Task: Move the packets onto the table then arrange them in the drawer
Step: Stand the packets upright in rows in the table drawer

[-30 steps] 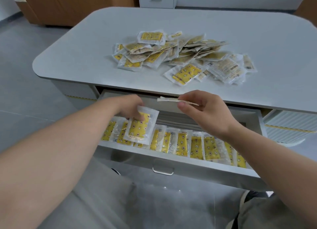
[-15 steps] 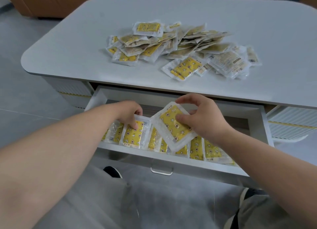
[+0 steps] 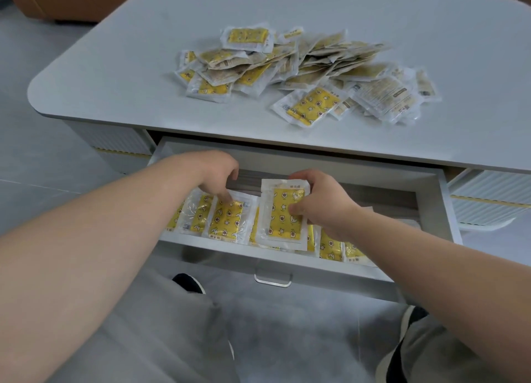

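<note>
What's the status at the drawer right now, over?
Left hand touching a row packet. Right hand pinches second packet over the drawer row. Pile waiting on table. Nothing blocking.
</note>
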`<state>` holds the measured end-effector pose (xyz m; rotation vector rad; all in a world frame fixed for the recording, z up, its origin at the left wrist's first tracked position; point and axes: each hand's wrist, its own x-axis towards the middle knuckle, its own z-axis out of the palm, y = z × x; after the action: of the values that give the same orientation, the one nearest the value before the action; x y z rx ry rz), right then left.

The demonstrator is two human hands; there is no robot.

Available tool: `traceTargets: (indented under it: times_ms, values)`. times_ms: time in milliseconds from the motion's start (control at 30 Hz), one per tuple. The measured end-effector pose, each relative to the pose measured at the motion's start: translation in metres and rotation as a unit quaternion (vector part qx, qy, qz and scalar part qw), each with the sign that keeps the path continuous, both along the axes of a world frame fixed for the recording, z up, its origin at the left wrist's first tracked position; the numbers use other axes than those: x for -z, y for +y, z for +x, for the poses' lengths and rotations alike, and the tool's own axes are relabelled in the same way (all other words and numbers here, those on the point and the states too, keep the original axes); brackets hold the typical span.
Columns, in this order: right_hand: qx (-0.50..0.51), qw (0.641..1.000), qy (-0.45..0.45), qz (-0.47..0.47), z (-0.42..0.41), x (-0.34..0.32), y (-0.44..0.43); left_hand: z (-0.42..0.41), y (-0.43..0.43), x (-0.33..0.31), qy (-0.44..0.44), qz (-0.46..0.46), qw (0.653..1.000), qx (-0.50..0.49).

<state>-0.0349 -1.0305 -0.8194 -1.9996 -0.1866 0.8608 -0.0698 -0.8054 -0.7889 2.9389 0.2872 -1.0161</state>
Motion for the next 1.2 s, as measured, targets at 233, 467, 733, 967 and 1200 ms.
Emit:
traceTargets:
  times_ms: [233,467,733,967,1200]
  values:
    - [-0.008,0.999,0.010,-0.031,-0.001,0.022,0.038,-0.001,-0.001,-0.030,-0.020,-0.014,0.999,-0.029]
    - [-0.085,0.988,-0.074,-0.107,-0.011,0.039,0.060,-0.008,0.004,-0.031,0.008,-0.016,0.999,-0.040]
    - [-0.257,0.879,-0.274,-0.295,-0.014,0.047,0.066,-0.009,-0.003,-0.036,0.006,-0.021,1.000,-0.022]
    - [-0.249,0.873,-0.274,-0.317,-0.017,0.036,0.061,0.000,-0.012,-0.051,-0.012,-0.002,1.000,-0.017]
    - [-0.216,0.894,-0.313,-0.239,-0.008,-0.026,0.011,0.021,-0.053,-0.074,-0.180,0.008,0.983,-0.016]
